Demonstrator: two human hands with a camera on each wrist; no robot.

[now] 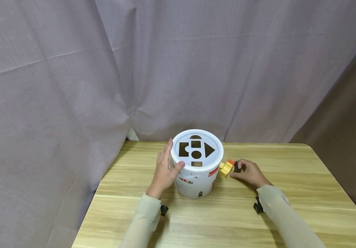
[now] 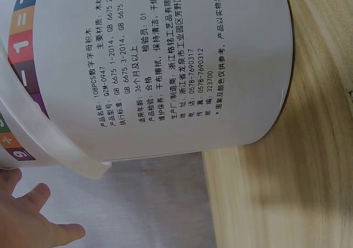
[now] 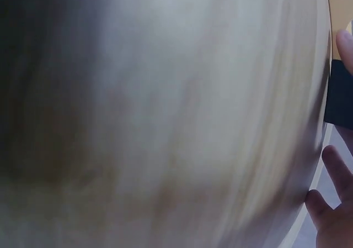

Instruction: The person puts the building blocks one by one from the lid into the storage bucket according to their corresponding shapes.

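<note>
A white shape-sorter bucket (image 1: 196, 179) stands mid-table, its lid (image 1: 196, 148) cut with square, circle, triangle and rectangle holes. My left hand (image 1: 164, 168) rests against the bucket's left side, fingers straight along the lid's rim, thumb on the front wall. The left wrist view shows the printed bucket wall (image 2: 165, 77) close up with my fingertips (image 2: 33, 226) below it. My right hand (image 1: 248, 172) lies on the table to the bucket's right and pinches a dark block (image 1: 236, 167). Yellow blocks (image 1: 226, 168) and an orange block (image 1: 231, 162) lie just left of it. The right wrist view is blurred, showing the dark block (image 3: 339, 96).
The light wooden table (image 1: 289, 193) ends at its right edge near a brown wall. A grey-purple curtain (image 1: 134, 69) hangs close behind the table and down its left side.
</note>
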